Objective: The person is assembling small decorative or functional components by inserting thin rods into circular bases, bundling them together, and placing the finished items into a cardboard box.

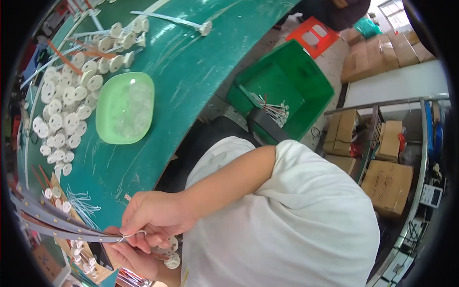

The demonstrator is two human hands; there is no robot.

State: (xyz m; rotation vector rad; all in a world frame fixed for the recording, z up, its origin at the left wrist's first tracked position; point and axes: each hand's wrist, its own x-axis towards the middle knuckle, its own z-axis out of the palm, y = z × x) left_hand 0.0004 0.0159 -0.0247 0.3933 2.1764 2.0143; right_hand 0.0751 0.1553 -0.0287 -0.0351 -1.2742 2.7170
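Note:
My left hand (131, 259) is closed around the end of a bundle of grey LED strips (62, 232) dotted with small yellowish chips. Above it, my right hand (160, 213) pinches a thin white wire tie (134, 234) that loops around the bundle's end. The strips fan out and curve toward the left rim. Several white round caps (172, 259) hang just past my fingers, partly hidden by my hands. Pale blue wire pieces (83, 205) lie on the green table (191, 62) close to the strips.
Farther up the table are a pile of white round caps (64, 110) and a light green bowl (106, 129) with small clear pieces. A green crate (311, 71) holding thin strips stands beside the table, near a red stool (306, 45). Cardboard boxes (387, 186) fill the shelf at right.

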